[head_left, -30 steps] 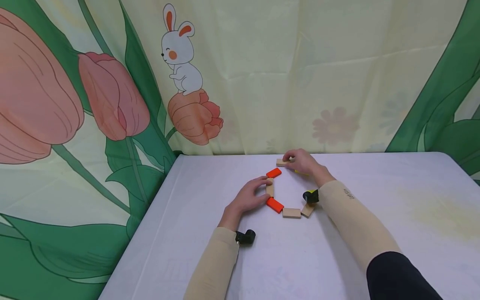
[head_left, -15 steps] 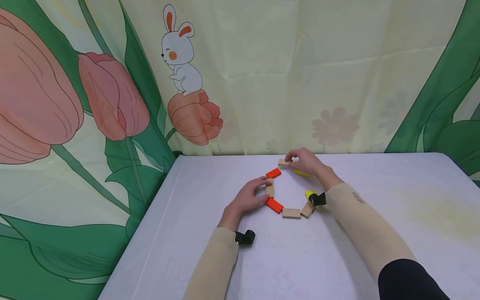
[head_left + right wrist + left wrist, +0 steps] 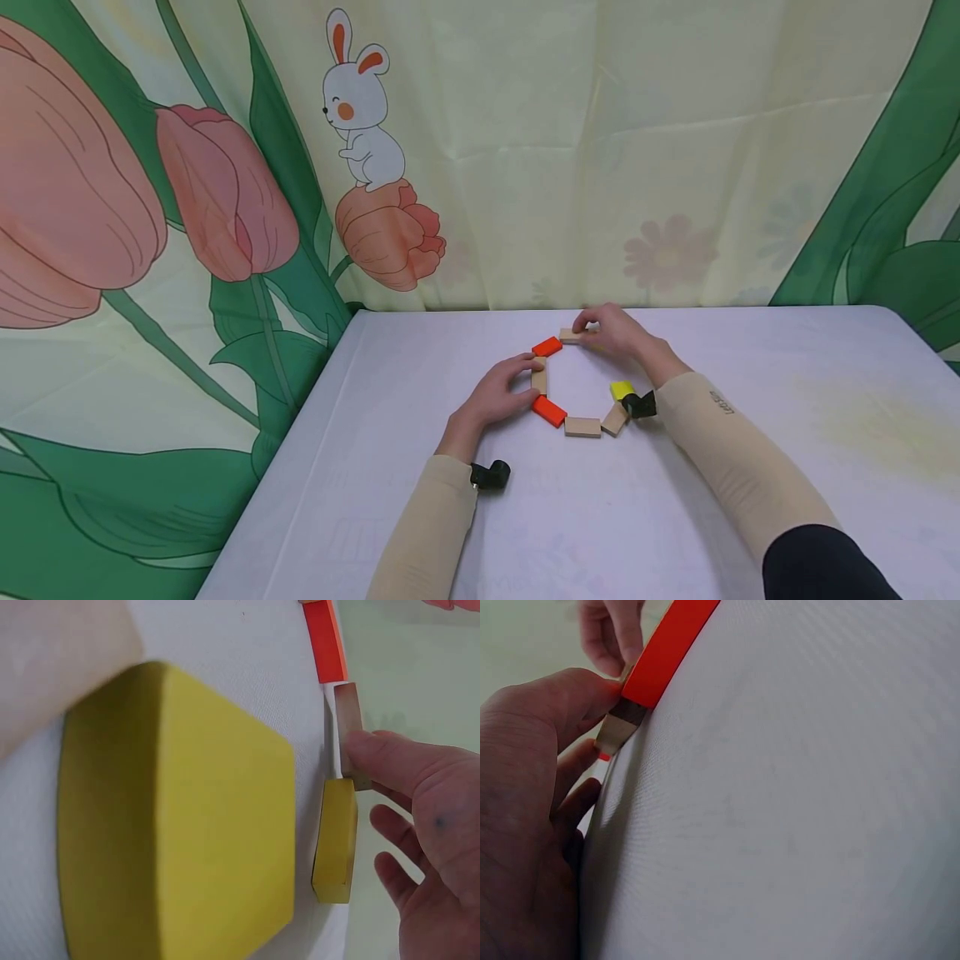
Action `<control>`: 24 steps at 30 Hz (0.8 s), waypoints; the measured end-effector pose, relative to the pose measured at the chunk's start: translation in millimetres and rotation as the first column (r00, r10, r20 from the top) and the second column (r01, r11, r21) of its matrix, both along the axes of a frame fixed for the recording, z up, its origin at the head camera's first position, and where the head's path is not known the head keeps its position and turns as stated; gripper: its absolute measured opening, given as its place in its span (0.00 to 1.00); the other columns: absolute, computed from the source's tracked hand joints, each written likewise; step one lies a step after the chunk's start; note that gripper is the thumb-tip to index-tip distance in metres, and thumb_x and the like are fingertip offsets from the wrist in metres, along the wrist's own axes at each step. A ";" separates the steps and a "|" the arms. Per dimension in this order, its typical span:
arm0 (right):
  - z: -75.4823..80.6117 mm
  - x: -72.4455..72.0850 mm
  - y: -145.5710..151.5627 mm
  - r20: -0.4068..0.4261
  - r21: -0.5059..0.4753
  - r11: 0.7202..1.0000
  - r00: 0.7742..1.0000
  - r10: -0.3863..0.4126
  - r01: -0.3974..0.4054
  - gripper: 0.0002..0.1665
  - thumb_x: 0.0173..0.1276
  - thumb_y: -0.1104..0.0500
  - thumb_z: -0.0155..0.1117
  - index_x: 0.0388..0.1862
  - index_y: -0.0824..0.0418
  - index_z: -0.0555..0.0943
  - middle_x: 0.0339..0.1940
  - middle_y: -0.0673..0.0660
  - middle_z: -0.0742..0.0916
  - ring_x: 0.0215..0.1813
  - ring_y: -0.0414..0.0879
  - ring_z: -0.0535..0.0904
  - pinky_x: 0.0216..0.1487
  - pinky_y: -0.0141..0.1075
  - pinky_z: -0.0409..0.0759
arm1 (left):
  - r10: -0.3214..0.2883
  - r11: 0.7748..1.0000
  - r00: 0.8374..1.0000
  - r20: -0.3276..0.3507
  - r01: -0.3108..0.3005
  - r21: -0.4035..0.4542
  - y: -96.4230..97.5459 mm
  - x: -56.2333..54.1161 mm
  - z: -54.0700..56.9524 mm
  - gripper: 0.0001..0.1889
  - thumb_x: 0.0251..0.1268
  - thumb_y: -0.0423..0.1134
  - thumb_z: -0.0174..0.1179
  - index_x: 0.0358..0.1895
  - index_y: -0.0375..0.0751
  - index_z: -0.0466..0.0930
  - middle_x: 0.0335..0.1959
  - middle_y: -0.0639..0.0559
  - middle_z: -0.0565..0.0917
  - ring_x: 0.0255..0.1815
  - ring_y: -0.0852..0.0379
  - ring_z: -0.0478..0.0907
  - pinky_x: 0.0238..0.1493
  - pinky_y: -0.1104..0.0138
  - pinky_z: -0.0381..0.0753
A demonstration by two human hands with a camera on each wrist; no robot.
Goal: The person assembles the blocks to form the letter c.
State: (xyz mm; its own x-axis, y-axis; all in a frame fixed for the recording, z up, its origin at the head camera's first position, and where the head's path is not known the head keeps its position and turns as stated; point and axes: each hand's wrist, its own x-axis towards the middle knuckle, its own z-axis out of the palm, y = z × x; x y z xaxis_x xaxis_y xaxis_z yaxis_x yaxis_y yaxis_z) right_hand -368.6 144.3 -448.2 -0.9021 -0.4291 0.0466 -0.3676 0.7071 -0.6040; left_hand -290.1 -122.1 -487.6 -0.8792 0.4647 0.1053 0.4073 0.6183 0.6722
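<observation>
Small rectangular wooden blocks lie in a rough ring on the white table. At its left side my left hand (image 3: 497, 392) spans a plain wooden block (image 3: 539, 381), thumb at the near end and a finger at the far end. A red block (image 3: 550, 410) meets that block in front, and another red block (image 3: 547, 346) lies behind it. At the back, my right hand (image 3: 618, 335) pinches a plain block (image 3: 568, 336) between thumb and finger, its left end close to the rear red block. In the right wrist view a yellow block (image 3: 335, 844) lies at its other end.
A second yellow block (image 3: 621, 389) lies beside the right wrist's black camera (image 3: 639, 406). Two plain blocks, one straight (image 3: 583, 427) and one slanted (image 3: 615, 420), form the ring's front. A patterned curtain (image 3: 525, 167) hangs behind the table's back edge.
My right hand has brought its plain block rightward, then nearer, up to the rear red block. The right forearm has shifted right, uncovering the yellow block by its wrist. The left hand stays put.
</observation>
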 end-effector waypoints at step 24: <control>-2.8 0.4 -2.0 0.043 0.027 1.000 0.999 -0.009 0.008 0.10 0.70 0.65 0.66 0.49 0.59 0.85 0.51 0.58 0.85 0.55 0.57 0.75 0.63 0.54 0.73 | 0.019 1.000 1.000 0.014 -0.019 -0.015 1.2 0.8 0.4 0.22 0.69 0.44 0.61 0.66 0.51 0.79 0.74 0.55 0.69 0.75 0.52 0.62 0.74 0.55 0.61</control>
State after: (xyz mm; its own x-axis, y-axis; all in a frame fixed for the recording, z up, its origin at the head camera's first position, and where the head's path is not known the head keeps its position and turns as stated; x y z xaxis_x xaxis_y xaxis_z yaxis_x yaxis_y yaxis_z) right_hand -368.2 142.3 -451.0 -0.9066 -0.4220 -0.0035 -0.3358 0.7264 -0.5997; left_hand -289.2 -120.9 -487.1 -0.8891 0.4495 0.0862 0.3863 0.6357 0.6683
